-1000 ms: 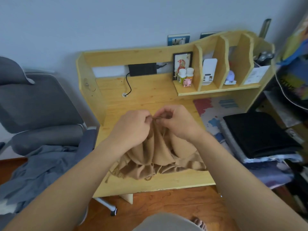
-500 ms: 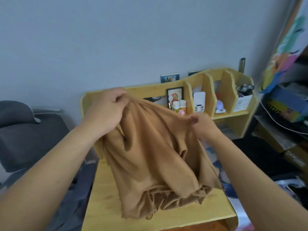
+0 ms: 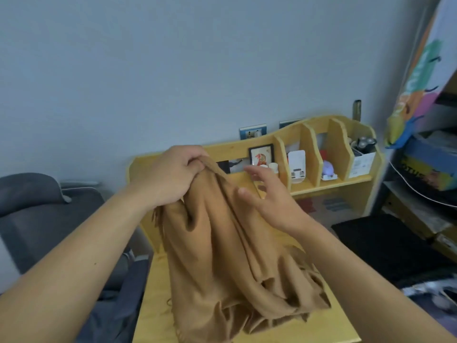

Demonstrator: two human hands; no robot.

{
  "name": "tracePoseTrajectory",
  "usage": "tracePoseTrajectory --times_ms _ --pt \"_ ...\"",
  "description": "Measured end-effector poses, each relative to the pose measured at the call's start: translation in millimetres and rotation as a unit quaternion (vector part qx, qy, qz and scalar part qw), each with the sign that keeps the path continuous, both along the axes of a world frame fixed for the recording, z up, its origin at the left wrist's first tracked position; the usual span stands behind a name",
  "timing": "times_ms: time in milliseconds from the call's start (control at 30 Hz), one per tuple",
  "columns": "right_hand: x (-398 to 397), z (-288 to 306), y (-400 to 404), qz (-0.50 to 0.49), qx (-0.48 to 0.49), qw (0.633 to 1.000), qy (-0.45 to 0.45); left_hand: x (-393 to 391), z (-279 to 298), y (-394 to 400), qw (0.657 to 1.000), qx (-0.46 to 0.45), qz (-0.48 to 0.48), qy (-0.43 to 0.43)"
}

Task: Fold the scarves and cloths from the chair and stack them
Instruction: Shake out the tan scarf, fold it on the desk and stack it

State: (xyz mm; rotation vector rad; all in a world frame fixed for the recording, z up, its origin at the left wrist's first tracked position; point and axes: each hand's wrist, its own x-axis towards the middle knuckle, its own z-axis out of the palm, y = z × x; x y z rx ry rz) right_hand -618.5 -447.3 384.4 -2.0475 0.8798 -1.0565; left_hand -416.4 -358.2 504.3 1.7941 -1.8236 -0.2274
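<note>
Left hand [image 3: 170, 177] bunches the top of the tan scarf [image 3: 230, 263], holding it up over the desk [image 3: 153, 305], bottom piled there. Right hand [image 3: 268, 199] is spread, fingers loose, beside it.

The left hand [image 3: 173, 177] grips the top edge of a tan fringed scarf [image 3: 230, 256], lifting it above a yellow wooden desk [image 3: 158, 305] where its lower folds pile. The right hand [image 3: 269, 201] hovers just right of the scarf, fingers spread. A grey chair [image 3: 37, 214] stands left; black folded cloth [image 3: 385, 246] lies right.
</note>
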Motion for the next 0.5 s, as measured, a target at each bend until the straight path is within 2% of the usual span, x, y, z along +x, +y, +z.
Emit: tracePoseTrajectory --times_ms 67,100,200,300,400,500 --pt "7 3 9 0.08 0.028 0.996 -0.004 -2 0 3 0.998 0.014 -0.028 -0.05" --pt "8 3 12 0.076 0.021 0.997 -0.016 -1 -1 5 0.998 0.015 -0.026 -0.06" --pt "9 -8 28 -0.019 -0.035 0.999 -0.012 8 -6 7 0.998 0.015 0.018 -0.063" --pt "15 -25 46 -0.114 -0.165 0.98 0.013 15 -10 6 0.997 0.03 0.032 -0.058" --pt "25 -32 51 -0.111 -0.263 0.958 0.019 13 -12 6 0.997 0.039 0.016 -0.057" --pt "39 -21 52 -0.08 -0.237 0.968 -0.007 8 -11 7 0.997 0.05 -0.006 -0.052"
